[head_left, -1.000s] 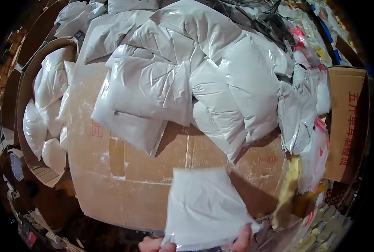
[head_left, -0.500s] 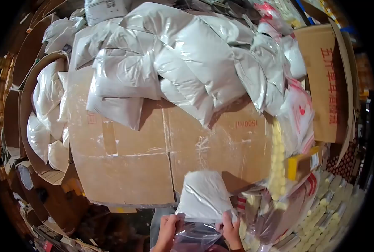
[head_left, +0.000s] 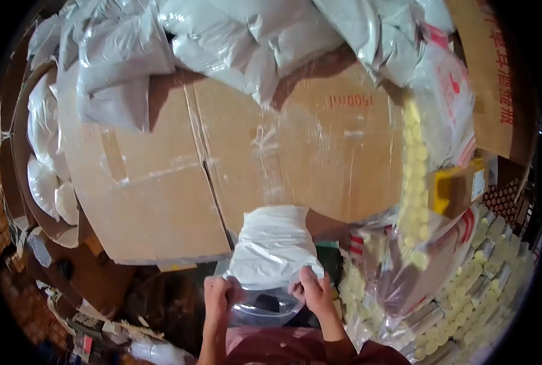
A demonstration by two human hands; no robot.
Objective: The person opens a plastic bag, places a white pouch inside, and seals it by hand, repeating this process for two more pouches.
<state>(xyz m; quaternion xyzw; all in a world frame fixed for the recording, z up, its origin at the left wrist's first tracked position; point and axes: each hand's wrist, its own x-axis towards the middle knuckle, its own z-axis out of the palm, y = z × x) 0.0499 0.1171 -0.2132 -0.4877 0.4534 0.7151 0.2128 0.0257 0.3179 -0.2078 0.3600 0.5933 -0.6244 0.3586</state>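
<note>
A clear plastic bag of white material [head_left: 276,243] hangs between my hands at the front edge of the cardboard, its filled part away from me. My left hand [head_left: 217,297] is closed on the bag's left side, and my right hand [head_left: 315,292] grips its right side with the thumb on top. Loose, transparent film of the bag sags between the two hands. Beyond it lies a flat cardboard sheet [head_left: 161,182] with white smears, and similar filled bags [head_left: 253,42] are piled along its far side.
On the left, an open carton [head_left: 70,234] holds more filled bags. A tall carton with red print [head_left: 484,73] stands at the right, above a small yellow-and-brown box [head_left: 459,185]. Stacked pale cylinders [head_left: 453,322] and a red-striped plastic bag [head_left: 423,267] are at lower right.
The view has tilted downward, so the pile sits higher in the frame. The held bag has more creases across it, and both hands still grip it.
</note>
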